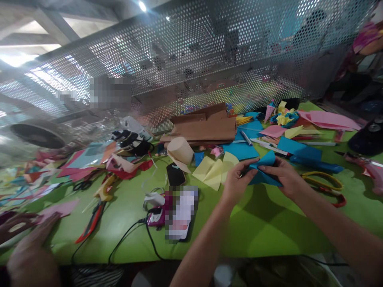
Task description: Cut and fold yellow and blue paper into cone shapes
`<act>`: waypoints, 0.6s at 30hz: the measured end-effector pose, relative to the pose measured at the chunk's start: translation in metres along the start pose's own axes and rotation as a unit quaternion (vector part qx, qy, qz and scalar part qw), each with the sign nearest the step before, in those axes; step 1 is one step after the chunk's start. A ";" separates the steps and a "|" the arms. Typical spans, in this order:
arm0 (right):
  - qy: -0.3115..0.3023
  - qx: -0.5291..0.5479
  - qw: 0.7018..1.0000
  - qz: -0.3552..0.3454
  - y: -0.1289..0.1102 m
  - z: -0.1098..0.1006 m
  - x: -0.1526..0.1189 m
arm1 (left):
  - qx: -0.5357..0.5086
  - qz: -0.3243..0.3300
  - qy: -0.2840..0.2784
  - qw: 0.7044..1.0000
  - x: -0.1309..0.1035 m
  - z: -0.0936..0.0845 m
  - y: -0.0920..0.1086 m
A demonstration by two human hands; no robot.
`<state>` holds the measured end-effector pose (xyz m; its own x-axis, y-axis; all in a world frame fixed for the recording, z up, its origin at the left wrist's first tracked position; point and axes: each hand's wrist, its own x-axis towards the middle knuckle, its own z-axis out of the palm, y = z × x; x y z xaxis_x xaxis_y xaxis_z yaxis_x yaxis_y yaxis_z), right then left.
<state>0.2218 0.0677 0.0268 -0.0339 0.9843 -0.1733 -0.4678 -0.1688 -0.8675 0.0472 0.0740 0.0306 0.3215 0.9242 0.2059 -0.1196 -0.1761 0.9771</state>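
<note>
Fingers (251,174) of my left hand (235,181) and right hand (289,178) pinch the blue paper (265,179) above the green table (248,233); from here I judge folding partly done, its upper flap (267,158) not yet flat.

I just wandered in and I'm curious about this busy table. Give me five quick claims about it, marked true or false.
1. The left hand and right hand both hold blue paper. True.
2. The table is red. False: it is green.
3. At the far left, another person's hand is on pink paper. True.
4. The phone is in the left hand. False: it lies on the table, left of both forearms.
5. The brown paper lies nearer the person than the phone. False: it lies farther away, near the perforated screen.
</note>
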 end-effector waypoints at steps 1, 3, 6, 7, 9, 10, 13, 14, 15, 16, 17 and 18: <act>0.003 -0.005 1.000 -0.006 0.000 0.000 0.000 | -0.002 -0.013 -0.008 1.000 0.000 0.000 0.000; 0.010 -0.015 1.000 -0.015 -0.001 0.002 -0.001 | -0.005 -0.029 -0.018 0.999 0.000 -0.001 -0.001; 0.017 -0.023 0.999 -0.025 -0.001 0.003 -0.003 | -0.015 -0.032 -0.004 0.999 0.000 -0.001 -0.004; 0.018 -0.026 0.999 -0.029 -0.001 0.004 -0.003 | -0.020 -0.033 0.006 0.999 0.000 -0.001 -0.005; 0.020 -0.040 0.998 -0.040 -0.002 0.004 -0.003 | -0.024 -0.043 0.029 0.998 0.000 -0.001 -0.006; 0.020 -0.048 0.998 -0.046 -0.002 0.004 -0.003 | -0.022 -0.049 0.039 0.998 0.000 -0.001 -0.006; 0.004 -0.073 0.996 -0.054 -0.004 0.004 -0.004 | -0.025 -0.056 0.063 0.996 0.001 -0.002 -0.003; -0.006 -0.079 0.995 -0.054 -0.005 0.004 -0.004 | -0.030 -0.053 0.070 0.996 0.002 -0.003 -0.002; -0.016 -0.083 0.995 -0.055 -0.006 0.005 -0.005 | -0.036 -0.052 0.077 0.995 0.002 -0.004 -0.001; -0.023 -0.088 0.994 -0.058 -0.007 0.005 -0.005 | -0.039 -0.052 0.083 0.994 0.003 -0.005 -0.001; -0.028 -0.095 0.993 -0.064 -0.008 0.005 -0.006 | -0.041 -0.054 0.090 0.994 0.004 -0.006 0.000; -0.030 -0.104 0.992 -0.071 -0.008 0.005 -0.006 | -0.041 -0.057 0.097 0.993 0.004 -0.007 0.000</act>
<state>0.2217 0.0635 0.0373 -0.0353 0.9992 -0.0194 -0.2795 -0.0285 -0.9597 0.0417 0.0804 0.0311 0.1515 0.9858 0.0719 -0.1722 -0.0453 0.9840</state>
